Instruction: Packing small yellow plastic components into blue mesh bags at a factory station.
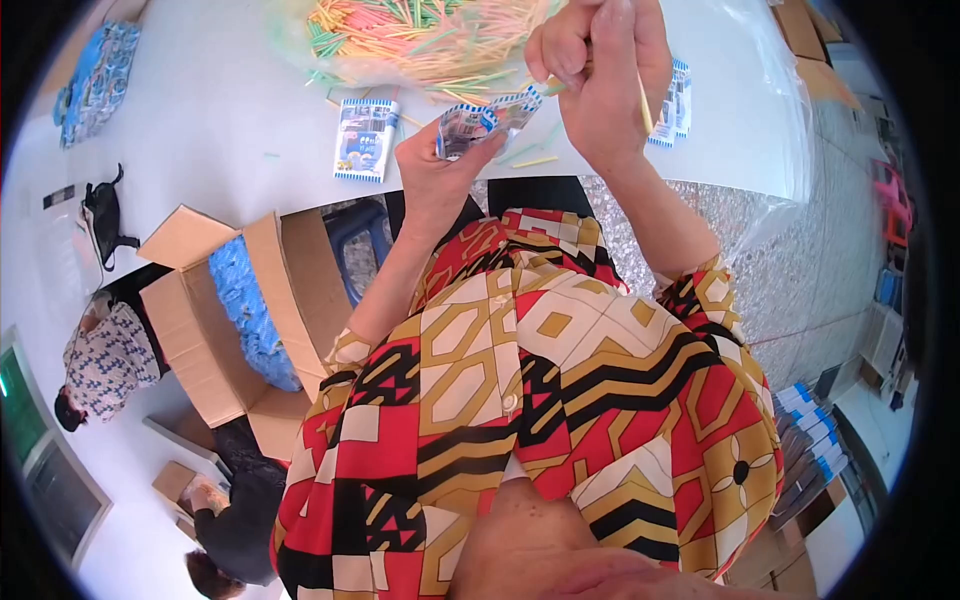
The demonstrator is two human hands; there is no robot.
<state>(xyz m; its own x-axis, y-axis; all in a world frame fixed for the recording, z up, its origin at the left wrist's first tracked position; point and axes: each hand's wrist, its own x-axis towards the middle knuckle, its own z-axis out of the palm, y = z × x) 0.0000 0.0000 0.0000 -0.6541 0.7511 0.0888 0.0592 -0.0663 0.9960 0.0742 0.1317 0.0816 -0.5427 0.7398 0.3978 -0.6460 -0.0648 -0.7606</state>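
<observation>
My left hand (436, 172) is closed on a small clear pouch (468, 130) with blue and white print, its striped end pointing up to the right. Close to that end, my right hand (612, 85) pinches thin pastel sticks; a pale yellow stick (645, 108) pokes out below the fingers. How many sticks the fingers hold is hidden. Just beyond both hands, a big heap of pink, yellow and green sticks (400, 35) lies on clear plastic sheeting. Left of my left hand, a blue and white packet (365, 140) lies flat on the white table (240, 110).
More blue and white packets (683, 105) lie right of my right hand. At the table's left end is a stack of blue packaging (100, 75). An open cardboard box (215, 345) with blue packs stands at my left. Two people (115, 350) are farther left.
</observation>
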